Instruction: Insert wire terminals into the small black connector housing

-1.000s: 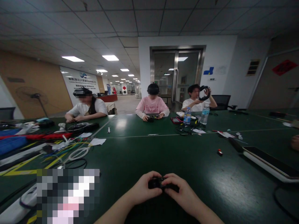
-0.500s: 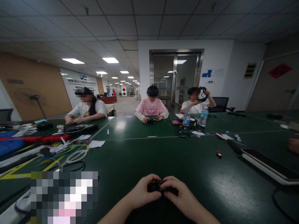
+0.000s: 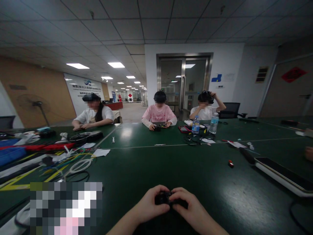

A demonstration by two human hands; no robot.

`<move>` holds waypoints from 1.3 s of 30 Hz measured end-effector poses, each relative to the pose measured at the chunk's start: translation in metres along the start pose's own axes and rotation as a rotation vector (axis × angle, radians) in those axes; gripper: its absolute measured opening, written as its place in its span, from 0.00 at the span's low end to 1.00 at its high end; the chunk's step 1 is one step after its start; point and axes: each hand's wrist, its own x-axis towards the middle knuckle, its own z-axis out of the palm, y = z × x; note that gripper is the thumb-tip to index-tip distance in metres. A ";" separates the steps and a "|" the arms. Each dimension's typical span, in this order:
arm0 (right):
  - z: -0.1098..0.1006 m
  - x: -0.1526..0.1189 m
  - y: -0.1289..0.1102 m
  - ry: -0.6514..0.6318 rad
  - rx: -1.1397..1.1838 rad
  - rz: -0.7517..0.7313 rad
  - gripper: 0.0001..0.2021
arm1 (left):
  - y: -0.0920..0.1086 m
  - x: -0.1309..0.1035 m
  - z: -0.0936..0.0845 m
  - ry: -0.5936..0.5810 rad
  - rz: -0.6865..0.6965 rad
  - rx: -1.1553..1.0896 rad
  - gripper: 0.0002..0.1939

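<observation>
Low in the middle of the head view, a small black object (image 3: 164, 197) is held between both hands, above the dark green table (image 3: 137, 169). My left hand (image 3: 152, 203) curls round its left side, thumb below and fingers above. From the right, my right hand (image 3: 187, 203) grips the same object with thumb and fingers bent. The fingertips of the two hands nearly meet in front of it. Much of the object is covered by the fingers, and its details are too dark to make out.
Cables (image 3: 79, 165), a white paper (image 3: 101, 152) and a blue tray (image 3: 12, 156) lie at the left. Right are a small red object (image 3: 230, 163) and a large flat device (image 3: 285, 174). Bottles (image 3: 213, 123) stand farther back. Three people sit across the table.
The view has shifted slightly, so most things sit a little lower. Both hands keep hold of the black object. The person at the far right has brought the headset onto the head.
</observation>
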 end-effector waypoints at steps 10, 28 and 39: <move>0.000 -0.001 0.004 -0.001 -0.002 0.004 0.11 | 0.004 -0.001 -0.001 -0.001 -0.024 -0.013 0.21; -0.001 0.000 0.003 -0.019 -0.015 0.004 0.12 | 0.006 -0.001 -0.001 -0.014 -0.030 -0.002 0.21; -0.001 0.000 0.002 -0.020 -0.009 -0.005 0.11 | 0.004 -0.001 -0.002 0.001 -0.015 0.013 0.21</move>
